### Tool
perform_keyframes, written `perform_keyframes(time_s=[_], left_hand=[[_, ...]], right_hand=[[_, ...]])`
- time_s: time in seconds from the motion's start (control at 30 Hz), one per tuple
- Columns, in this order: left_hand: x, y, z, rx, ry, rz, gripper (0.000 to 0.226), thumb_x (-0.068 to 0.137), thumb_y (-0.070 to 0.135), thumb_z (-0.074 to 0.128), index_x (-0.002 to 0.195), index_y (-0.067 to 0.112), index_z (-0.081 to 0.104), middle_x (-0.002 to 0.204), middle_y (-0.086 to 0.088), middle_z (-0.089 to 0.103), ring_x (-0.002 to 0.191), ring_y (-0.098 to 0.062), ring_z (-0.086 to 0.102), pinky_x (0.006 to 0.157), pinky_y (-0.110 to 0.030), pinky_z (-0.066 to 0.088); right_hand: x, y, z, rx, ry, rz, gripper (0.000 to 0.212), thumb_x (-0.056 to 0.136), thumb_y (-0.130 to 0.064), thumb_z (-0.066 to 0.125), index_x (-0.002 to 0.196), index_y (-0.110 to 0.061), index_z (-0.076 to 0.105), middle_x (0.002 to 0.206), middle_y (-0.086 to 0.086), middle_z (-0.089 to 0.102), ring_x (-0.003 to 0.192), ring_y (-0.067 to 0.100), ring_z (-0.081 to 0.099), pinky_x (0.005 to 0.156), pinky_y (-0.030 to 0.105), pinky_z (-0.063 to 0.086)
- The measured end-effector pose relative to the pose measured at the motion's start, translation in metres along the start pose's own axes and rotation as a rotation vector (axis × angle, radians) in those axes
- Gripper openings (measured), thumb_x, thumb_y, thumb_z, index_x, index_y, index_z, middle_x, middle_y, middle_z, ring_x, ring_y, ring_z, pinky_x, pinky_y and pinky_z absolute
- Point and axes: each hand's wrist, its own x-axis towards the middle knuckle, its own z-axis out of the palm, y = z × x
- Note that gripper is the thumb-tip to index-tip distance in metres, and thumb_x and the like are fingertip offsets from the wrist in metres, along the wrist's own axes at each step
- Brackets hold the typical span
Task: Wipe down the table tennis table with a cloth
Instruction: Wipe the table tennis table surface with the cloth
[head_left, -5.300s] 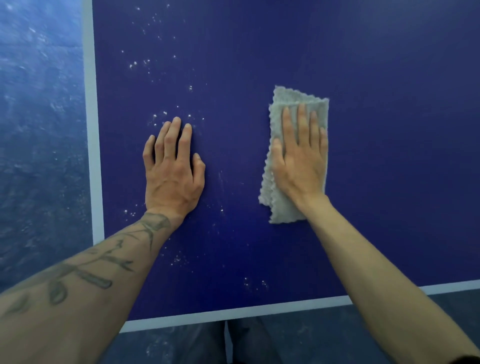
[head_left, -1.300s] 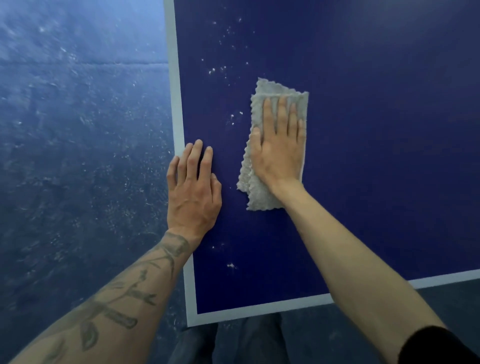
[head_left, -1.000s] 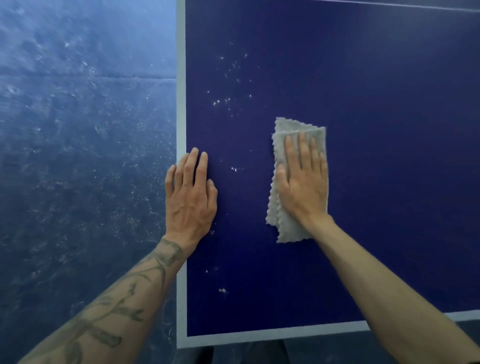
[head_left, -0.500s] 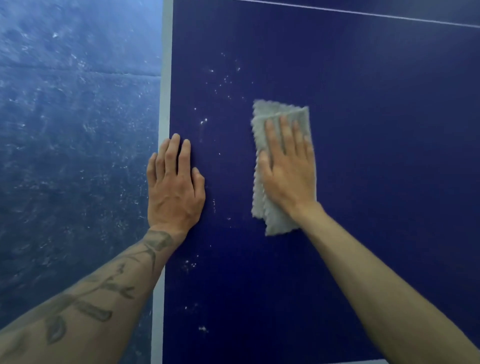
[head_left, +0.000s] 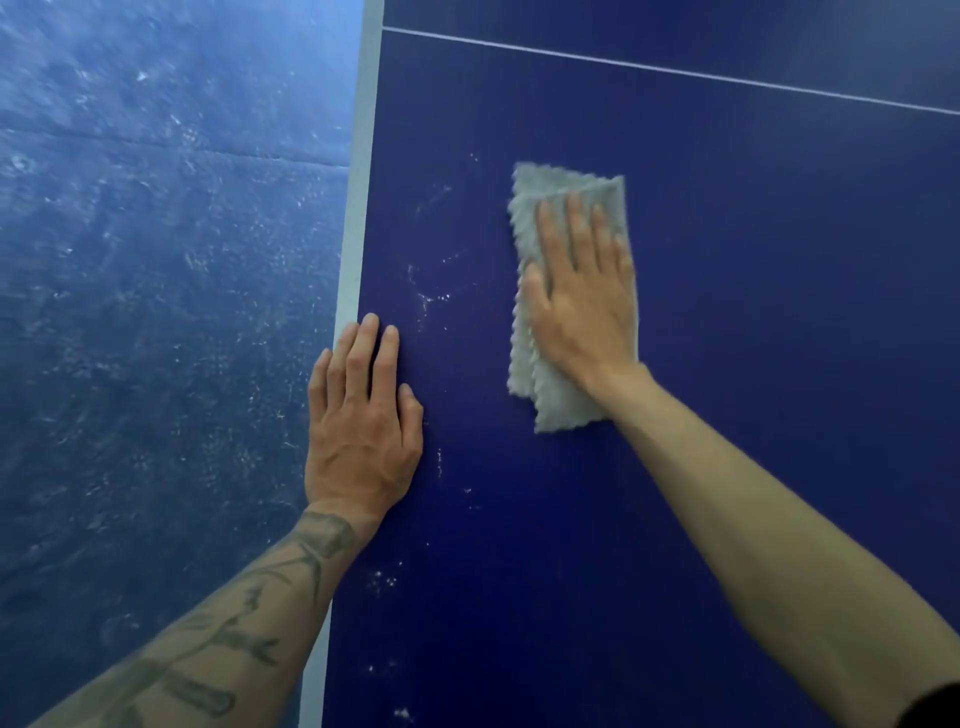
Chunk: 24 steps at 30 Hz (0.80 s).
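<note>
The dark blue table tennis table (head_left: 753, 322) fills the right of the view, with a pale border stripe down its left edge. A folded grey cloth (head_left: 566, 192) lies flat on it. My right hand (head_left: 579, 306) presses the cloth down with straight fingers. My left hand (head_left: 363, 431) rests flat on the table at the left edge, fingers straight, partly over the border stripe. White specks and smears (head_left: 428, 299) dot the surface between the two hands and below my left hand.
A thin white line (head_left: 675, 70) crosses the table at the top. Left of the table edge lies a mottled blue floor (head_left: 156, 312). The table's near edge is out of view.
The view has shifted forward along the table and its near edge has dropped out of sight. The cloth under my right hand has slid up and slightly right. The specks look smeared.
</note>
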Motion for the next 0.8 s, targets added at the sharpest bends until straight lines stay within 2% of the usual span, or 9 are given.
perform_keyframes(time_s=[0.07, 0.13, 0.2, 0.27, 0.37, 0.47, 0.57, 0.63, 0.8], left_hand=[[0.0, 0.0, 0.001, 0.002, -0.001, 0.0, 0.056, 0.105, 0.022, 0.042, 0.158, 0.005, 0.04, 0.166, -0.014, 0.035, 0.156, -0.033, 0.031, 0.129, -0.051, 0.021], [0.0, -0.001, 0.002, 0.012, -0.003, 0.009, 0.056, 0.105, 0.023, 0.042, 0.158, 0.005, 0.04, 0.167, -0.015, 0.035, 0.156, -0.033, 0.031, 0.129, -0.052, 0.021], [-0.001, -0.002, 0.002, 0.026, -0.004, 0.013, 0.057, 0.104, 0.022, 0.043, 0.158, 0.005, 0.04, 0.167, -0.015, 0.034, 0.156, -0.033, 0.031, 0.129, -0.052, 0.022], [-0.001, -0.003, 0.003, 0.033, 0.001, 0.018, 0.057, 0.104, 0.021, 0.045, 0.158, 0.004, 0.04, 0.167, -0.015, 0.035, 0.156, -0.033, 0.031, 0.128, -0.053, 0.023], [0.0, -0.003, 0.003, 0.035, 0.012, 0.022, 0.057, 0.103, 0.02, 0.047, 0.158, 0.003, 0.041, 0.167, -0.014, 0.035, 0.156, -0.033, 0.031, 0.129, -0.052, 0.023], [-0.001, -0.003, 0.005, 0.033, 0.009, 0.02, 0.056, 0.104, 0.021, 0.044, 0.157, 0.003, 0.043, 0.167, -0.014, 0.035, 0.156, -0.033, 0.03, 0.129, -0.052, 0.022], [-0.002, -0.004, 0.006, 0.035, 0.0, 0.025, 0.056, 0.104, 0.022, 0.042, 0.157, 0.003, 0.042, 0.167, -0.015, 0.035, 0.156, -0.032, 0.03, 0.129, -0.053, 0.023], [-0.002, -0.004, 0.007, 0.03, -0.001, 0.027, 0.056, 0.104, 0.022, 0.042, 0.157, 0.003, 0.042, 0.167, -0.015, 0.035, 0.157, -0.032, 0.03, 0.128, -0.053, 0.024], [-0.001, -0.004, 0.007, 0.012, -0.006, 0.027, 0.057, 0.105, 0.023, 0.04, 0.158, 0.002, 0.041, 0.167, -0.016, 0.034, 0.157, -0.033, 0.03, 0.128, -0.055, 0.024]], right_hand=[[0.04, -0.008, -0.007, 0.037, 0.02, 0.115, 0.069, 0.108, -0.046, 0.016, 0.172, -0.024, 0.002, 0.18, 0.005, -0.003, 0.166, 0.024, -0.006, 0.134, 0.047, -0.003], [0.071, -0.033, -0.007, 0.06, 0.017, 0.117, 0.068, 0.109, -0.044, 0.019, 0.172, -0.023, 0.001, 0.18, 0.007, -0.006, 0.166, 0.026, -0.007, 0.133, 0.045, -0.006], [0.079, -0.062, -0.004, 0.052, 0.003, -0.016, 0.068, 0.109, -0.042, 0.021, 0.172, -0.022, 0.005, 0.18, 0.007, -0.002, 0.166, 0.026, -0.005, 0.133, 0.045, -0.006], [0.061, -0.079, 0.002, -0.014, -0.003, -0.265, 0.067, 0.109, -0.042, 0.022, 0.172, -0.021, 0.013, 0.179, 0.008, 0.006, 0.166, 0.027, 0.003, 0.134, 0.045, -0.002], [0.032, -0.057, 0.005, -0.071, -0.03, -0.517, 0.064, 0.11, -0.041, 0.027, 0.171, -0.022, 0.02, 0.179, 0.007, 0.013, 0.166, 0.026, 0.009, 0.135, 0.046, 0.004], [0.058, -0.028, -0.002, -0.065, -0.015, -0.359, 0.065, 0.11, -0.043, 0.025, 0.172, -0.024, 0.016, 0.179, 0.006, 0.009, 0.166, 0.025, 0.005, 0.134, 0.042, -0.002], [0.104, -0.041, -0.009, -0.001, -0.024, -0.134, 0.066, 0.11, -0.044, 0.02, 0.172, -0.026, 0.007, 0.18, 0.004, 0.0, 0.166, 0.023, -0.003, 0.134, 0.042, -0.004], [0.118, -0.067, -0.008, 0.011, -0.034, -0.144, 0.066, 0.11, -0.042, 0.018, 0.172, -0.024, 0.004, 0.18, 0.006, -0.002, 0.166, 0.025, -0.005, 0.134, 0.046, -0.004], [0.064, -0.09, 0.004, -0.12, -0.066, -0.652, 0.064, 0.111, -0.042, 0.022, 0.172, -0.023, 0.014, 0.179, 0.008, 0.009, 0.166, 0.028, 0.005, 0.133, 0.05, 0.009]])
